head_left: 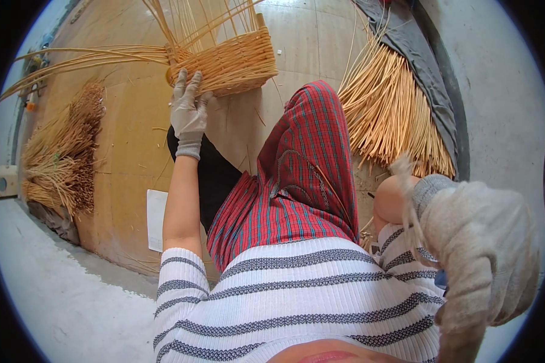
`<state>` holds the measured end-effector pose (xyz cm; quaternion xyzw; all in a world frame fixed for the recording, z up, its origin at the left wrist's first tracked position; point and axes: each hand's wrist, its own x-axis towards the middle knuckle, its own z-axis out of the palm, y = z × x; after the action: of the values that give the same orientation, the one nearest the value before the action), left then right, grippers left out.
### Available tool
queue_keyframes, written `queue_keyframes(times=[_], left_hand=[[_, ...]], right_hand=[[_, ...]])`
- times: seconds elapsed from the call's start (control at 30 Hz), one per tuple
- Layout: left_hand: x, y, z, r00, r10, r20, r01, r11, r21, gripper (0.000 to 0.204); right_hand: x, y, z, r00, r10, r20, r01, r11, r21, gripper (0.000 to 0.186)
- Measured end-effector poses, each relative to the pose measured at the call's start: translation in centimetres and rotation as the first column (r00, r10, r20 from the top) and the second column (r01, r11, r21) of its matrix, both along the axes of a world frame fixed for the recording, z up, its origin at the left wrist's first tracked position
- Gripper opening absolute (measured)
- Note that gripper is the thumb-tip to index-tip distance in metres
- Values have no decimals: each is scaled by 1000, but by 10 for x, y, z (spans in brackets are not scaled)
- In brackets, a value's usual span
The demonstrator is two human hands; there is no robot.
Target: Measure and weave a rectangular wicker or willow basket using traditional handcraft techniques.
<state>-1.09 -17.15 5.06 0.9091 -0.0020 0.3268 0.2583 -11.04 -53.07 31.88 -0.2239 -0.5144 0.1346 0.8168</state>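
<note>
**Gloved hand on a half-woven basket**

Nearest the camera, the right hand (pixel 484 260) fills the lower right corner in a grey knit glove. It is so close and blurred that its fingers cannot be made out, so whether it grips anything cannot be told; its lower part is cut off by the edge of the view. Below it, the striped top (pixel 297 302) spreads across the bottom of the picture, and a red plaid cloth (pixel 297 181) covers the lap, hiding the legs and part of the floor beyond.

Past the lap, a white sheet (pixel 156 218) lies on the wooden board (pixel 127 151), its right side hidden behind the left forearm. The left hand (pixel 188 109), in a pale glove, reaches forward with fingers spread and pressed flat on the lower left edge of the basket (pixel 230 60), not closed around it. The basket lies on the board straight ahead, with loose stakes fanning up and to the left, their tips cut off at the top.

Farther out, a bundle of reeds (pixel 393 115) lies at right on a grey cloth (pixel 424 66), and a darker bundle (pixel 60 157) lies at left.
</note>
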Motion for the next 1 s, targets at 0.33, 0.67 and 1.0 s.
queue_keyframes(times=[0.33, 0.67, 1.0], left_hand=[[8, 4, 0, 1000, -3, 4, 3, 998, -58, 55], [9, 1, 10, 998, -16, -54, 9, 993, -122, 48], [16, 8, 5, 996, -85, 1, 82, 957, -280, 49]], right_hand=[[-10, -14, -3, 998, -69, -11, 69, 997, -44, 25], [-5, -24, -5, 994, -101, -34, 98, 992, -79, 24], [3, -7, -8, 996, -48, -75, 43, 997, -65, 24]])
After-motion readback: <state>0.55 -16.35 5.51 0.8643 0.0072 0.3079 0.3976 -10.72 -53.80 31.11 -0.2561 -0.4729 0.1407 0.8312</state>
